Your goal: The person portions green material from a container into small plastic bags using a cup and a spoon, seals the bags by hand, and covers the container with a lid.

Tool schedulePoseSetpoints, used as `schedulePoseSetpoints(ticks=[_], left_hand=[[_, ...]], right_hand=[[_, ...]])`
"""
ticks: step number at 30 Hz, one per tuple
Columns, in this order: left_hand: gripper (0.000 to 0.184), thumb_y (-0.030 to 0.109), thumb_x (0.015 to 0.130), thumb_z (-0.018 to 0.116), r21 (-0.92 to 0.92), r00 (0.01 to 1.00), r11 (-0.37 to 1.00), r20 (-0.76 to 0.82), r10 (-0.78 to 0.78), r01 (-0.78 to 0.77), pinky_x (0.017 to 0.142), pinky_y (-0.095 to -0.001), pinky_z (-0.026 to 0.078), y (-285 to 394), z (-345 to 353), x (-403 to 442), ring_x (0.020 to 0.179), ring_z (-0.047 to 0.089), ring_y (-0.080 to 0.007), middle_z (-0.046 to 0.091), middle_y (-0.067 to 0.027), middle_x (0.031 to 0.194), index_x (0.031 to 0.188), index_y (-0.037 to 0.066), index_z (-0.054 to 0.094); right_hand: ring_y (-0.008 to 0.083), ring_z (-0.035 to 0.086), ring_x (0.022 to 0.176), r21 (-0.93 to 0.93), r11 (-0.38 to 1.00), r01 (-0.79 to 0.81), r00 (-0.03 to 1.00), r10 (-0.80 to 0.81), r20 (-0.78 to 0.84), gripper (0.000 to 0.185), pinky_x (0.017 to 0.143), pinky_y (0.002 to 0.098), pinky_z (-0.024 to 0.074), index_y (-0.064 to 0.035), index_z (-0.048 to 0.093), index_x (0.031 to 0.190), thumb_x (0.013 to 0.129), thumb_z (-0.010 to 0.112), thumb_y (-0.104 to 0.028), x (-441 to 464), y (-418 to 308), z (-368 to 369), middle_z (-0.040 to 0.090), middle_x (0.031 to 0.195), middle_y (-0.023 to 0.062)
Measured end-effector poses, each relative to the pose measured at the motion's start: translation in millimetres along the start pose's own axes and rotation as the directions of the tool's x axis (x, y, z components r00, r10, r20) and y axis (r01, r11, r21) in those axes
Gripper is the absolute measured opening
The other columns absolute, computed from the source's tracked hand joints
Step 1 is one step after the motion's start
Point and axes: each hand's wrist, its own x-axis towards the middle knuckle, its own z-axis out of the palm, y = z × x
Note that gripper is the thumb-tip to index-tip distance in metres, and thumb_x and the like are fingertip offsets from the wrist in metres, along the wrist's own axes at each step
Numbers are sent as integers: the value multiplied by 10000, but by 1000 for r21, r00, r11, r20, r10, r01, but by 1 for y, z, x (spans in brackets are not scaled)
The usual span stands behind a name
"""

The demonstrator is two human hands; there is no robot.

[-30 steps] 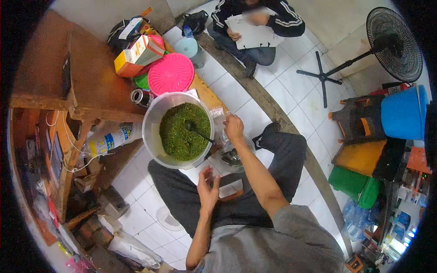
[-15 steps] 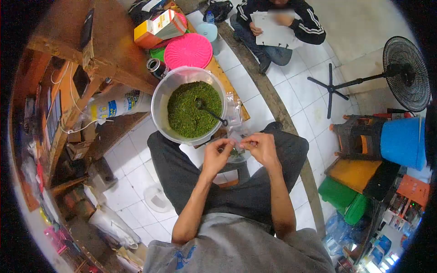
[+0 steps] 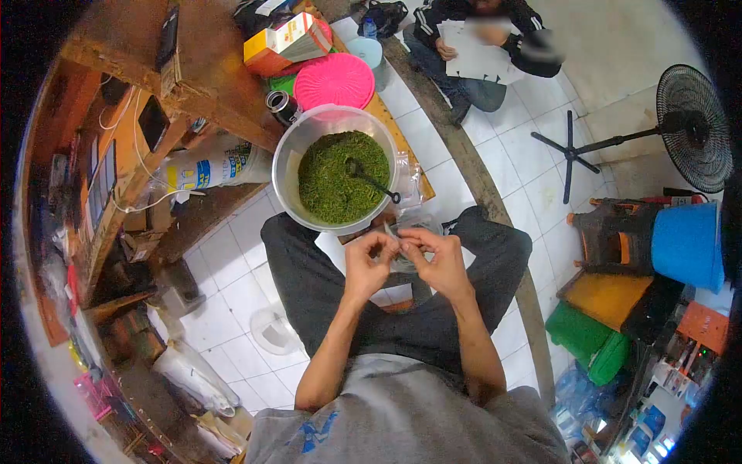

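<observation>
My left hand [image 3: 369, 259] and my right hand [image 3: 437, 259] are close together above my lap, fingertips pinched. Between them is a small clear plastic bag [image 3: 392, 233], its upper edge sticking up from the fingers; the rest is hidden. Just beyond the hands stands a translucent round tub [image 3: 284, 182] with chopped green leaves [image 3: 332, 182] in it. A black long-handled spoon [image 3: 371, 182] lies on the leaves, its handle reaching over the rim. Beneath my hands, partly covered, sits a clear container [image 3: 423, 224].
More clear plastic bags [image 3: 412, 176] lie right of the tub on a wooden board. Behind it are a pink lid [image 3: 336, 81], a dark can [image 3: 282, 106] and a carton [image 3: 290, 42]. A person [image 3: 479, 46] sits opposite. A fan [image 3: 692, 127] stands right, a wooden shelf [image 3: 209, 104] left.
My hands have come closer together, and the bag's edge now points up between the fingertips. The whole view has shifted slightly, with the tub appearing further right.
</observation>
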Motion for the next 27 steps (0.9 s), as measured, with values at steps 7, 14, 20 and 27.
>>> schedulePoseSetpoints(ticks=[7,14,20,27], left_hand=[[119,84,925,710,-274,991,955,92,-93,115,651,-288,488,-1,-3,1,705,586,-88,672,-32,743,836,8,688],[122,137,843,773,645,986,753,3,167,-130,702,-354,547,31,-26,-4,764,685,-182,719,-85,818,877,26,733],[505,-3,900,715,-551,995,829,32,-91,93,739,-294,545,37,-49,3,820,646,-126,687,-45,897,1381,58,570],[590,73,835,785,114,999,993,-35,-34,38,783,-299,525,59,-79,-5,847,685,-201,708,-109,955,1380,35,562]], right_hand=[[103,717,855,521,826,-215,970,243,14,380,729,331,609,11,640,1269,898,718,-6,6,10,6,783,945,111],[204,752,747,-266,963,-36,990,-1,-138,294,706,317,609,30,696,1121,839,750,-30,15,-10,6,757,890,170],[117,700,803,388,907,-163,986,165,28,255,699,257,586,42,667,1154,904,717,48,21,-43,0,750,925,130],[161,704,873,337,937,-91,991,52,121,199,727,269,601,62,729,1059,865,725,105,24,-50,0,727,989,121]])
